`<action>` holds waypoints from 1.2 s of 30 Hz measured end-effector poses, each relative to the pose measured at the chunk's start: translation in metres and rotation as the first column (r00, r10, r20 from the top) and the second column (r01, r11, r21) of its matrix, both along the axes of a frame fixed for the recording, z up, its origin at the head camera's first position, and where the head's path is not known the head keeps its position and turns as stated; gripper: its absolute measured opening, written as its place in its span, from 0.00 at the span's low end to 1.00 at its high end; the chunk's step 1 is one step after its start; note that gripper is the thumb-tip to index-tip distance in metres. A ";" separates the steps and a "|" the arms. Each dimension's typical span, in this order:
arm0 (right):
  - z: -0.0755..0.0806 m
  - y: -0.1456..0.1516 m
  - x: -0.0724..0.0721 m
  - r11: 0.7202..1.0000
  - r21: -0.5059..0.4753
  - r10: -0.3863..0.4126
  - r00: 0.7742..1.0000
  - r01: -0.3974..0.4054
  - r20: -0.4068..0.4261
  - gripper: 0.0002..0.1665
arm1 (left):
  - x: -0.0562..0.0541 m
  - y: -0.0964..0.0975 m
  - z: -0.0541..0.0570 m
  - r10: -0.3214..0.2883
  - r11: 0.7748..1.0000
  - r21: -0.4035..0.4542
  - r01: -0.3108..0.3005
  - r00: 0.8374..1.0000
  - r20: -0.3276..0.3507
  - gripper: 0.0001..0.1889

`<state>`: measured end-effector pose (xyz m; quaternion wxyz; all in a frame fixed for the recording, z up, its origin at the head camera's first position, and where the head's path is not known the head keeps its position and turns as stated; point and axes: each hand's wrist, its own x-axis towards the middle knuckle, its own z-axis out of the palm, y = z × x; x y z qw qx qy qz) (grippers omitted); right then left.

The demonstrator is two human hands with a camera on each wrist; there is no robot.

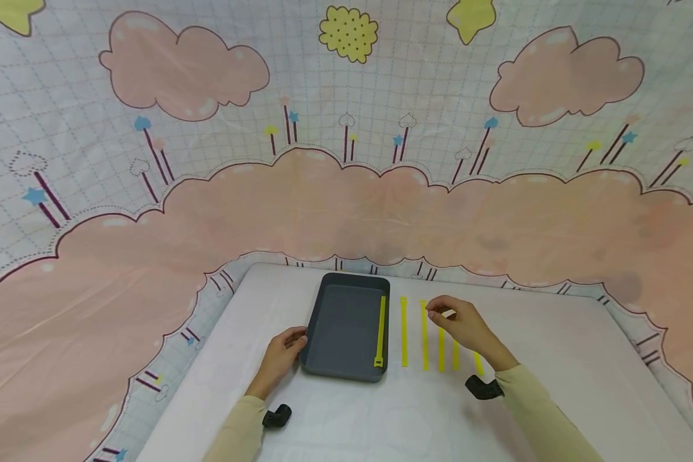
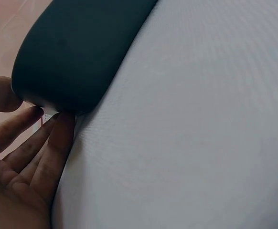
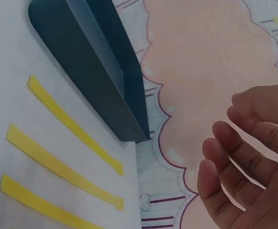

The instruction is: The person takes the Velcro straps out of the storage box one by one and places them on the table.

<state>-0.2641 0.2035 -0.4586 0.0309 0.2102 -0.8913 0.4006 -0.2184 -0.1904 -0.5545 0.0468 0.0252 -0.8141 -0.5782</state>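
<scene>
A dark grey rectangular tray (image 1: pixel 337 327) lies on the table, with one yellow strap (image 1: pixel 380 330) lengthwise along its right inner side. That strap has a wider, slotted end toward me. My left hand (image 1: pixel 280 359) holds the tray's left edge; in the left wrist view the thumb is at the rim and the fingertips touch the outer wall (image 2: pixel 81 52). Right of the tray, several more yellow straps (image 1: pixel 404 330) lie in a row. Above them hovers my right hand (image 1: pixel 466 326), its fingers loosely bent and nothing between them; it partly hides some straps.
A white table (image 1: pixel 208 398) carries everything. Behind it hangs a cloth (image 1: pixel 416 212) printed with clouds and stars, which also shows along the table's sides. Small black devices (image 1: pixel 484 387) sit at both wrists.
</scene>
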 end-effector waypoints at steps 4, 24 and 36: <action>-0.002 -0.006 0.001 0.998 0.025 0.057 0.998 -0.057 -0.014 0.07 | 0.001 0.000 0.000 -0.001 1.000 -0.011 0.001 1.000 -0.003 0.16; 0.000 -0.034 -0.004 0.897 0.362 0.343 0.916 -0.254 -0.207 0.09 | -0.001 0.001 0.000 0.012 1.000 -0.029 -0.012 1.000 0.010 0.15; -0.004 -0.056 -0.005 0.806 0.497 0.471 0.857 -0.322 -0.208 0.10 | 0.004 0.005 0.011 0.000 1.000 -0.021 0.000 1.000 -0.003 0.17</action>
